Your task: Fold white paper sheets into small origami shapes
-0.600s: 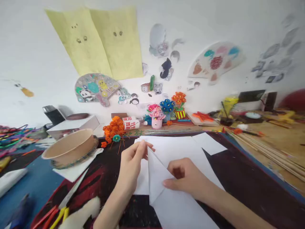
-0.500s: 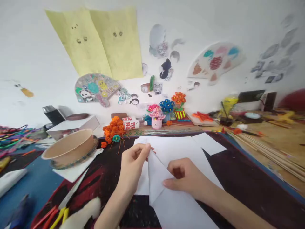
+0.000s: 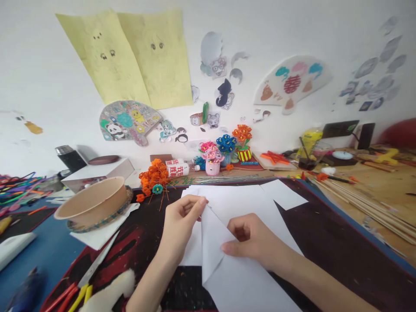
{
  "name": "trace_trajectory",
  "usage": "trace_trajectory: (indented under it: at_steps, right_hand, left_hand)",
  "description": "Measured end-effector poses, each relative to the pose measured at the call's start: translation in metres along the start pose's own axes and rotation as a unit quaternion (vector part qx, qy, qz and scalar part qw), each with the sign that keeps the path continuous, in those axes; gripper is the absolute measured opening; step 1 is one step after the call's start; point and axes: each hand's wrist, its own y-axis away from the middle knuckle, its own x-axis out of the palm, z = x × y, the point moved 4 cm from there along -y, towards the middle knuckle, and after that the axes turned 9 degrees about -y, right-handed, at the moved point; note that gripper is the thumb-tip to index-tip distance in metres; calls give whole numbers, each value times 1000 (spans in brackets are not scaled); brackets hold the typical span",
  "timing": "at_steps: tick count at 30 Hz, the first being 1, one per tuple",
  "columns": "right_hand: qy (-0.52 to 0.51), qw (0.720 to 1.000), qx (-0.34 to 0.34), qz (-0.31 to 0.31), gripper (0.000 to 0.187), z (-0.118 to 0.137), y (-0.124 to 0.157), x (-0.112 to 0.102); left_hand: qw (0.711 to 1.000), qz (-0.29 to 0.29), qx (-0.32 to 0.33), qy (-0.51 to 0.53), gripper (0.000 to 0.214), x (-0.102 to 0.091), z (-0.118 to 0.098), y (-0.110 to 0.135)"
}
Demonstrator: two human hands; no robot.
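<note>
Left hand (image 3: 180, 221) shifted rightward, right hand (image 3: 255, 238) steady, two hands holding one folded sheet (image 3: 213, 240)

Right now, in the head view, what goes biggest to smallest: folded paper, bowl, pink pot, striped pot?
1. Folded paper, even running off the bottom edge
2. Bowl
3. Pink pot and striped pot: too alike to rank
</note>
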Motion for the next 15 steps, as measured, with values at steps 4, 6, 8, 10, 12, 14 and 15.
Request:
trace_trajectory:
  at_steps: [4,6,8,10,12,14,15]
  right_hand:
    - [-19,1000,2,1,45,2,0,1]
    - [-19,1000,0,3,45,2,0,1]
    - [-20,1000,-2,8,44,1,0,1]
    - [-22,1000,-4,14,43,1,-1,1]
    - [-25,999,-7,19,43,1,-1,2]
    - [-26,999,-8,21,43,1,-1,2]
    - [-26,999,-8,23,43,1,-1,2]
  left_hand:
    - [999,29,-11,32,21,0,-5,1]
    - [999,30,-12,35,20,-1,-6,1]
    - [999,25,-16,39,21,-2,-5,2]
    - [999,22,-21,42,21,-3,-4,2]
    - [998,20,-26,46,21,-3,-3,2]
    - [998,19,-30,50,21,-3,-2,2]
    - [998,18,-31,52,21,-2,-3,2]
